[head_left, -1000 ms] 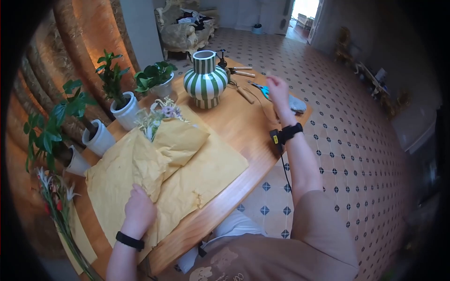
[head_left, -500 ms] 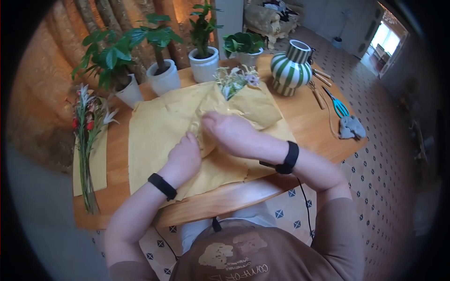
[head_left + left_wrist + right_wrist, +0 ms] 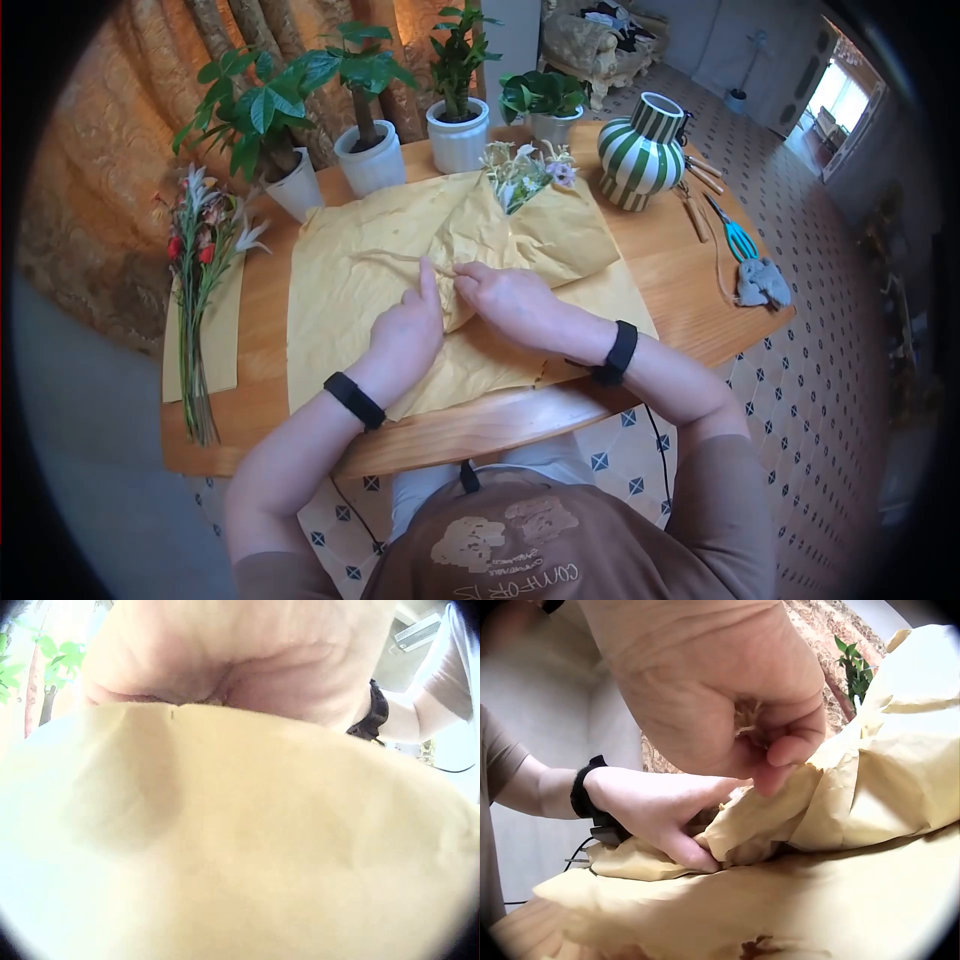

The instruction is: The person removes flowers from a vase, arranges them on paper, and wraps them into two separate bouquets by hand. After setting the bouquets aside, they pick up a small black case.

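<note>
Yellow wrapping paper [image 3: 350, 310] lies spread on the table, its folded part wrapped around a small bunch of pale and purple flowers [image 3: 520, 180]. My left hand [image 3: 405, 330] grips the gathered lower end of the fold, thumb and fingers around the paper [image 3: 757, 825]; its index finger points up in the head view. Just to its right, my right hand [image 3: 515, 305] pinches the same gathered paper between thumb and curled fingers, as the right wrist view shows [image 3: 727, 690]. Paper hides most of the left fingers in the left wrist view [image 3: 247, 660].
Several potted plants [image 3: 370, 165] line the back edge. A striped vase [image 3: 640, 155] stands at the back right, near teal scissors [image 3: 740, 240], wooden-handled tools [image 3: 697, 218] and a grey bundle [image 3: 762, 283]. Long-stemmed flowers [image 3: 195, 300] lie at the left.
My right hand has come from the table's right side to the gathered paper beside my left hand. My left index finger is now raised. The head view has turned left.
</note>
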`<state>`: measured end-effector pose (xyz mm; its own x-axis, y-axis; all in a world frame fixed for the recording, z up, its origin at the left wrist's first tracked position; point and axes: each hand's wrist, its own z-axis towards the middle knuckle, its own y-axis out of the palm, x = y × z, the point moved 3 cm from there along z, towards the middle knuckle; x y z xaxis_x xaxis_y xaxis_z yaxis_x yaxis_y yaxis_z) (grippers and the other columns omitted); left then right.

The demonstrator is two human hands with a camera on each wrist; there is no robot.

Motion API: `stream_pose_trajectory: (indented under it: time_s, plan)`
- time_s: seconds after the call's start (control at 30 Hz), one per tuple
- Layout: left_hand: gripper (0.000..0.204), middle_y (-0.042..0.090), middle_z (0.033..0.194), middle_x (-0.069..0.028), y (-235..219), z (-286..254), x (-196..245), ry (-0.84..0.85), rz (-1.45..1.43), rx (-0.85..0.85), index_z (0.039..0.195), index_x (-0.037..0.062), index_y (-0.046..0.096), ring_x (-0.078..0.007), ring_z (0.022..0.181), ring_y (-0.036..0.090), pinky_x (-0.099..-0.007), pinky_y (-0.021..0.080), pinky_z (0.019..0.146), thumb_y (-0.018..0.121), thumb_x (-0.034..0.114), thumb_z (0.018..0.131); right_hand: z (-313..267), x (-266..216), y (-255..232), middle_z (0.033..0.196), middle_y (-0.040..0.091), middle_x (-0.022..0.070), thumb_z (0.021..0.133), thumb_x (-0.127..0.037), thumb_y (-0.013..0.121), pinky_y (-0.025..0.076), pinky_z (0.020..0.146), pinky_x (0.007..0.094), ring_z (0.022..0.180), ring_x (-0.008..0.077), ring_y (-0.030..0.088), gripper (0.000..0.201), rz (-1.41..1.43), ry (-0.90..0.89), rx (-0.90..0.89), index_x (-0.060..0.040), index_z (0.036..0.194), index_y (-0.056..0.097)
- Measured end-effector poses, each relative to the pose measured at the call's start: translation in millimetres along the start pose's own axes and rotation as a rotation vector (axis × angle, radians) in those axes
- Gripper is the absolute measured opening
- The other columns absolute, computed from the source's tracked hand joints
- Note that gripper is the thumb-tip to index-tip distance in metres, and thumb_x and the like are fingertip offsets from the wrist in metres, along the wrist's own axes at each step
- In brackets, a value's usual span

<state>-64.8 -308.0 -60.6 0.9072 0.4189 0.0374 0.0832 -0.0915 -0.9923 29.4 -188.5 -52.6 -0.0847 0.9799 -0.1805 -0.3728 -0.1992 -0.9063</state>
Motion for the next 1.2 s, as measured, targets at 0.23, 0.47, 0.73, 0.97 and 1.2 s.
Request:
stream_pose_trajectory:
  time_s: [0.23, 0.47, 0.73, 0.97, 1.2]
  plan:
    - [0.107, 0.064, 0.097, -0.0223, -2, 24, -15, 0.074, -0.038, -0.112, 0.143, -0.0117, 0.013, -0.0325, 0.085, 0.066, -0.0394, 0.053, 0.069, 0.077, 0.03, 0.068, 0, 2, -3, 0.108, 0.061, 0.0148, 0.08, -0.01, 0.056, 0.054, 0.062, 0.0381, 0.075, 0.031, 0.066, 0.021, -0.07, -0.008, -0.065, 0.0024, 0.097, 0.056]
    - [0.107, 0.064, 0.102, -0.023, -12, 22, -15, 0.037, -0.054, -0.148, 0.142, -0.0099, 0.016, -0.0327, 0.091, 0.066, -0.0388, 0.053, 0.072, 0.077, 0.034, 0.067, -16, -13, -18, 0.069, 0.056, 0.0078, 0.075, -0.01, 0.057, 0.049, 0.046, 0.0318, 0.057, 0.0214, 0.063, 0.01, -0.247, -0.122, 0.184, -0.0031, 0.083, 0.054]
    - [0.098, 0.063, 0.103, -0.0231, -9, 25, -20, 0.066, -0.08, -0.139, 0.136, -0.008, 0.024, -0.0357, 0.091, 0.065, -0.0397, 0.052, 0.073, 0.078, 0.035, 0.066, -38, -6, 0, 0.064, 0.055, 0.0056, 0.074, -0.01, 0.057, 0.047, 0.042, 0.0317, 0.051, 0.0189, 0.06, 0.006, -0.361, -0.117, -0.018, -0.0055, 0.076, 0.055]
    - [0.101, 0.063, 0.104, -0.023, -18, 26, -23, 0.068, -0.13, -0.234, 0.137, -0.0108, 0.021, -0.0357, 0.094, 0.064, -0.0397, 0.052, 0.077, 0.077, 0.035, 0.066, -23, -20, -7, 0.063, 0.055, 0.0051, 0.073, -0.01, 0.058, 0.047, 0.043, 0.0311, 0.054, 0.0196, 0.062, 0.007, -0.327, -0.222, -0.032, -0.0062, 0.076, 0.053]
    - [0.107, 0.064, 0.096, -0.0279, -20, 22, -27, 0.078, -0.219, -0.228, 0.14, -0.0081, 0.019, -0.04, 0.09, 0.063, -0.0413, 0.051, 0.076, 0.081, 0.037, 0.065, -26, -30, -6, 0.064, 0.055, 0.0046, 0.073, -0.01, 0.057, 0.047, 0.046, 0.032, 0.055, 0.02, 0.061, 0.007, -0.26, -0.288, -0.066, -0.0057, 0.077, 0.054]
